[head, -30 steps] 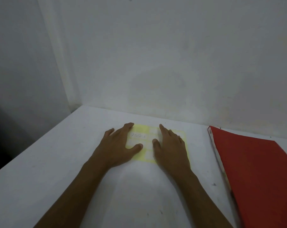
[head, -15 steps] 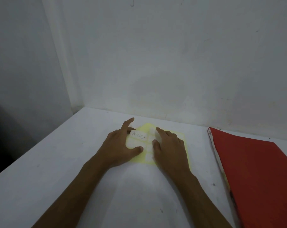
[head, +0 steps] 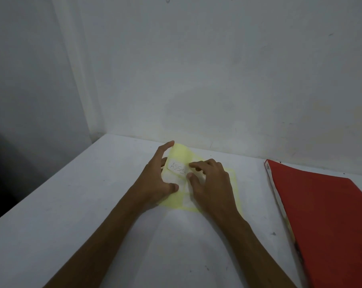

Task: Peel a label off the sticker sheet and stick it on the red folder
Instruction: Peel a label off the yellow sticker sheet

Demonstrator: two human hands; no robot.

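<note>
A yellow sticker sheet (head: 181,154) lies on the white table near the back wall, its far left corner bent upward. A white label (head: 177,167) with handwritten letters sits on that raised part. My left hand (head: 156,179) holds the sheet's left side, index finger behind the lifted corner and thumb pressing the sheet down. My right hand (head: 210,183) rests on the sheet's right half, with thumb and index fingertips pinched at the label's right edge. The red folder (head: 325,221) lies closed on the table to the right, apart from both hands.
The white table (head: 72,215) meets a white wall at the back and ends in a left edge that drops into a dark gap. The folder reaches the right frame edge.
My left index finger has bent the sheet's far left corner higher off the table. My right fingertips have curled in toward the label's edge.
</note>
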